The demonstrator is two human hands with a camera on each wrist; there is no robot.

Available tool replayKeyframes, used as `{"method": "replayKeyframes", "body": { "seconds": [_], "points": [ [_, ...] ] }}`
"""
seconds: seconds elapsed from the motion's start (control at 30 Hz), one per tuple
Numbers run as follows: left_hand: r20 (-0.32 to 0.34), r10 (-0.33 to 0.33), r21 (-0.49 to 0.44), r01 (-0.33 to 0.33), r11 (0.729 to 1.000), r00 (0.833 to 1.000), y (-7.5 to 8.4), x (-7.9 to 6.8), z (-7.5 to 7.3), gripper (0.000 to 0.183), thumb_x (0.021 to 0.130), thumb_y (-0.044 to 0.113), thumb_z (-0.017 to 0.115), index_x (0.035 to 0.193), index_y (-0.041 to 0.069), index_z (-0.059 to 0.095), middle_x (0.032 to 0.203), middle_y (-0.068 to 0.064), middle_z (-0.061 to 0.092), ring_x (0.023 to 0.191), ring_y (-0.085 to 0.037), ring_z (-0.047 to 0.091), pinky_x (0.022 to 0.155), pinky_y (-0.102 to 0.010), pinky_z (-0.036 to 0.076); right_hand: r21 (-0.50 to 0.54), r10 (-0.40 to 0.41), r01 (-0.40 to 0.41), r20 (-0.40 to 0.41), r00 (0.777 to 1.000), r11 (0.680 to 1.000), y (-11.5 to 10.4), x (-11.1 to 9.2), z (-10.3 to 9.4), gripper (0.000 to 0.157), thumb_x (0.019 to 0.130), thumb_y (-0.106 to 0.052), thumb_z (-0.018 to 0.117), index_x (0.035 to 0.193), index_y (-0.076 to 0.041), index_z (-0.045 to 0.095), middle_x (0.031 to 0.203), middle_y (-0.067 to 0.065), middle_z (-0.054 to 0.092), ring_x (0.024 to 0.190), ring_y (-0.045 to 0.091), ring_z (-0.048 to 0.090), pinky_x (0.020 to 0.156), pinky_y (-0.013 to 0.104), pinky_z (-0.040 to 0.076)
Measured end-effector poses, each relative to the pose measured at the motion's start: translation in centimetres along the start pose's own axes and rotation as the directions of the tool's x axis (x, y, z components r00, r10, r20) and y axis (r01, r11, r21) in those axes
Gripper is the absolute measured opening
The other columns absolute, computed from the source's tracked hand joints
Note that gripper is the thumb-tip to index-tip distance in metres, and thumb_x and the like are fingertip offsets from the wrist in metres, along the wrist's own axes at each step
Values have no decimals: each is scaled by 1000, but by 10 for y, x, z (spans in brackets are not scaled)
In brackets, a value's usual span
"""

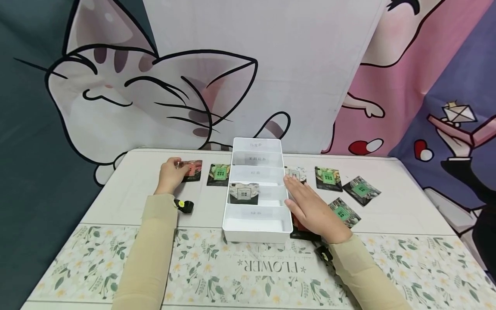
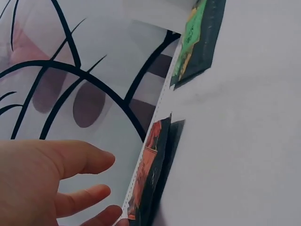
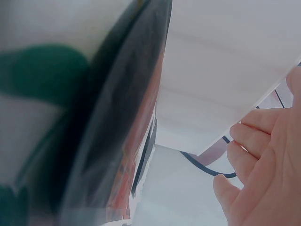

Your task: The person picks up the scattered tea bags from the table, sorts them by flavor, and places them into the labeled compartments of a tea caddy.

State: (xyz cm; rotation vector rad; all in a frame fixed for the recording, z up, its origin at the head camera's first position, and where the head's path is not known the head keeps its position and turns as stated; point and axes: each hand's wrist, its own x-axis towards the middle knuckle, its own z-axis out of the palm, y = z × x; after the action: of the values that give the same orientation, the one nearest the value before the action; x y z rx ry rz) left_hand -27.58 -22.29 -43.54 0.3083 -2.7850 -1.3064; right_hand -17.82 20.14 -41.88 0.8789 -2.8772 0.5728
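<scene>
– Nearest?
– Flower-printed strip (image 1: 186,275) on the worktop (image 1: 207,215), then a white divided box (image 1: 255,237), with a pale-and-black sachet (image 1: 243,196) in its second compartment from the near end.
– Next?
– Right hand (image 1: 314,214), extended flat beside the box, partly hiding a red-and-black sachet (image 1: 304,233). Farther off, left hand (image 1: 171,176): relaxed, wide, fingertips at the left edge of a red sachet (image 1: 193,171).
– Beside that?
– A green-labelled sachet (image 1: 218,174), close to the box; at the very back, cat-printed cloth (image 1: 116,125).

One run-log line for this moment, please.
left hand: at red packet | right hand: at right side of white box | in box: grey packet
</scene>
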Motion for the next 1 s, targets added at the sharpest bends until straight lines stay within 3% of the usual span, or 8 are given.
{"method": "replayKeyframes", "body": {
  "seconds": [0.23, 0.43, 0.6, 0.83, 1.0],
  "points": [
    [-16, -14, 111, 16, 994, 1000, -5, 1, 3, 65, 98, 19, 62, 151, -9, 36, 141, -40, 43, 130, -55, 42, 106, -63, 43, 0, -4, 4, 8, 1000, 1000, -1, 2, 2, 62, 111, -38, 39, 162, -8, 21, 168, 7, 22, 155, 26, 17, 125, 51, 18],
    [-14, -15, 133, 17, 991, 1000, -6, 2, 3, 70, 97, 15, 65, 153, -8, 32, 142, -41, 40, 130, -57, 42, 106, -64, 42, 0, 1, -1, 9, 1000, 1000, -1, 2, 1, 62, 111, -38, 39, 162, -8, 21, 168, 7, 22, 155, 26, 16, 125, 51, 18],
    [7, -2, 83, 2, 997, 1000, -6, 2, -1, 72, 97, 13, 66, 153, -11, 29, 145, -40, 42, 134, -53, 41, 112, -60, 39, -1, 7, -7, 11, 1000, 1000, -1, 1, 0, 62, 111, -38, 39, 162, -8, 21, 168, 7, 22, 155, 27, 16, 125, 50, 17],
    [33, -32, 30, 31, 999, 999, -7, 2, -8, 70, 99, 14, 63, 155, -8, 27, 148, -35, 44, 137, -48, 43, 114, -56, 38, 0, 11, -11, 14, 1000, 1000, -1, 2, -1, 62, 111, -37, 40, 162, -7, 22, 167, 8, 23, 154, 29, 18, 126, 49, 16],
    [53, -37, -60, 40, 997, 998, -8, 3, -12, 68, 101, 14, 58, 157, -5, 25, 145, -34, 47, 132, -46, 49, 111, -54, 44, -2, 7, -7, 7, 1000, 1000, -1, 2, -1, 62, 111, -37, 40, 161, -6, 23, 167, 9, 24, 154, 33, 20, 124, 54, 19]
  ]
}}
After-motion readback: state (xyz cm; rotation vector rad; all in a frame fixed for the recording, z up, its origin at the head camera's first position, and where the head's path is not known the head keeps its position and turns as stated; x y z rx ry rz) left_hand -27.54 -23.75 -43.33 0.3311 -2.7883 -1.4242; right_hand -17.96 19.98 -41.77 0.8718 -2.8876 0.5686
